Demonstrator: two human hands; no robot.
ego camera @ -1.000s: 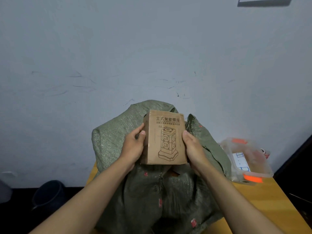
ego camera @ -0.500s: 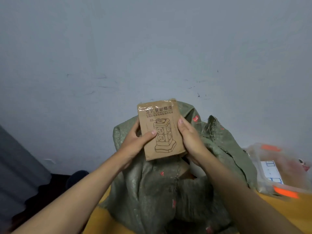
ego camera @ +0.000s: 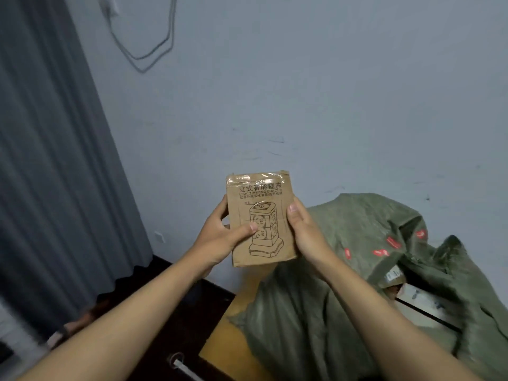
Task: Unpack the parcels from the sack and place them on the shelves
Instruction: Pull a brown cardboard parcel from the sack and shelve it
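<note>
A brown cardboard parcel [ego camera: 261, 215], printed with a tower power strip and taped across its top, is held upright in front of the wall. My left hand [ego camera: 220, 237] grips its left edge with the thumb across the front. My right hand [ego camera: 305, 235] grips its right edge. The green woven sack [ego camera: 343, 270] with red markings lies slumped on the wooden table [ego camera: 220, 342] to the right and below the parcel. Its mouth gapes at the right, showing a white parcel [ego camera: 420, 301] inside. No shelf is in view.
A grey curtain [ego camera: 55, 160] hangs along the left. A cable [ego camera: 148, 48] loops down the pale wall from a socket at the top. Dark floor lies left of the table, with some blurred items [ego camera: 68, 331] at the lower left.
Both hands have carried the parcel up and away to the left of the sack. The view has swung left, so the curtain and cable now show and the plastic bag at right is gone.
</note>
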